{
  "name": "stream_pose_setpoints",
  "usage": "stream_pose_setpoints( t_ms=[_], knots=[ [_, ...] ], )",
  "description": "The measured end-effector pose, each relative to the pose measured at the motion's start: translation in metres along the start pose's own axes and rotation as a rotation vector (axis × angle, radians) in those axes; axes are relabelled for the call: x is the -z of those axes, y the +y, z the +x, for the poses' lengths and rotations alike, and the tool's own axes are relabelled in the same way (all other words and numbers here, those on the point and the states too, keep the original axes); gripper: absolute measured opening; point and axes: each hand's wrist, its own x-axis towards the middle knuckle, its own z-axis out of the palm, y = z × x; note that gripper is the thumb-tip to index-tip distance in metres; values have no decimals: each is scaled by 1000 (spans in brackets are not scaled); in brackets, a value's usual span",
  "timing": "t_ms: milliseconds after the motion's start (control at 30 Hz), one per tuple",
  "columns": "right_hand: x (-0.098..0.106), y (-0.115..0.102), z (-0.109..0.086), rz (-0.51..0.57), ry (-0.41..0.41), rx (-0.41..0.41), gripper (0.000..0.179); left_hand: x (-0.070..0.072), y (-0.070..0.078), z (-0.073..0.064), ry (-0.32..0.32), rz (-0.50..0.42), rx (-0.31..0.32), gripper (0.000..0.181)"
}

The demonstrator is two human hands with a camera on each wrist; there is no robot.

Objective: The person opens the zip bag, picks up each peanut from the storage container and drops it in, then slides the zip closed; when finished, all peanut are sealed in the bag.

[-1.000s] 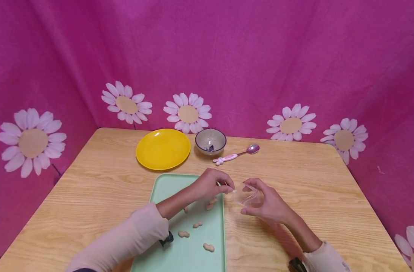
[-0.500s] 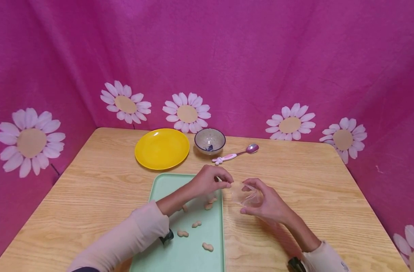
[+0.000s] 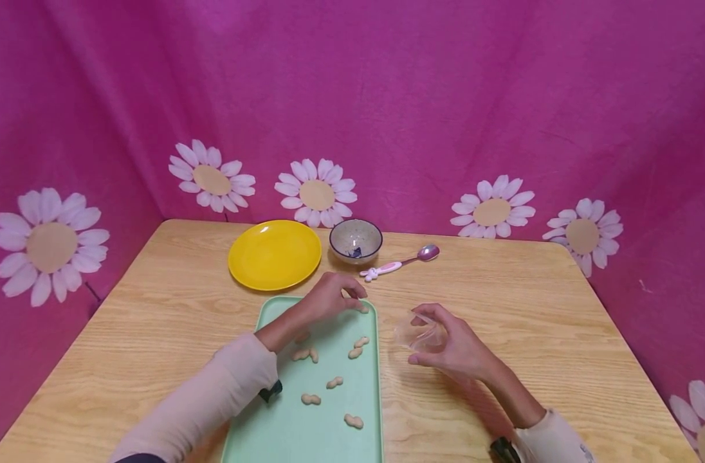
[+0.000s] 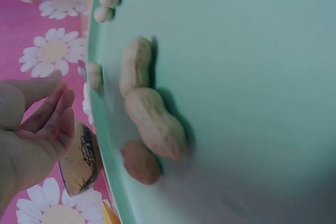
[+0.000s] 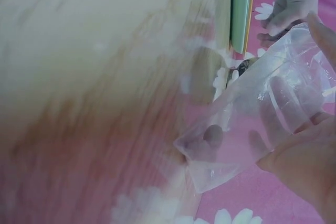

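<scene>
My left hand [image 3: 335, 297] is over the far end of the green tray [image 3: 323, 444], its fingers loosely bent and nothing seen between them. Close by its fingertips a peanut [image 3: 363, 309] lies along the tray's far rim; in the left wrist view that peanut [image 4: 95, 76] sits just past the fingers. Several other unshelled peanuts [image 3: 311, 399] are scattered over the tray. To the right of it, my right hand [image 3: 459, 347] holds a clear plastic bag [image 5: 294, 87] between thumb and fingers, above the table. Inside the bag's lower corner shows a dark, peanut-like lump [image 5: 211, 137].
Behind the tray stand a yellow plate [image 3: 274, 257] and a speckled bowl [image 3: 356, 239] with a dark blue rim. A spoon [image 3: 428, 253] with a pink-and-white rabbit handle lies to the bowl's right. A pink flowered cloth [image 3: 387, 116] surrounds the wooden table [image 3: 532, 302].
My left hand has moved away from the bag, leftward and back over the tray, uncovering more peanuts. The right hand has stayed in place with the plastic bag.
</scene>
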Motion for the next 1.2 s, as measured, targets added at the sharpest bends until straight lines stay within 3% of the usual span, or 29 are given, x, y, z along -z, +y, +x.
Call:
stream_pose_setpoints(
  t_ms=[233, 500, 833, 1200],
  knots=[
    [2, 0, 1, -1, -16, -8, 70, -1, -8, 3, -20, 103, -80, 16],
    [1, 1, 1, -11, -20, -6, 70, -9, -9, 6, 0, 177, -75, 18],
    [3, 2, 1, -6, -6, 38, 71, -18, -8, 4, 46, 297, -228, 10],
    [2, 1, 1, 10, -16, 23, 70, -20, -7, 3, 43, 240, -190, 12]
  ],
)
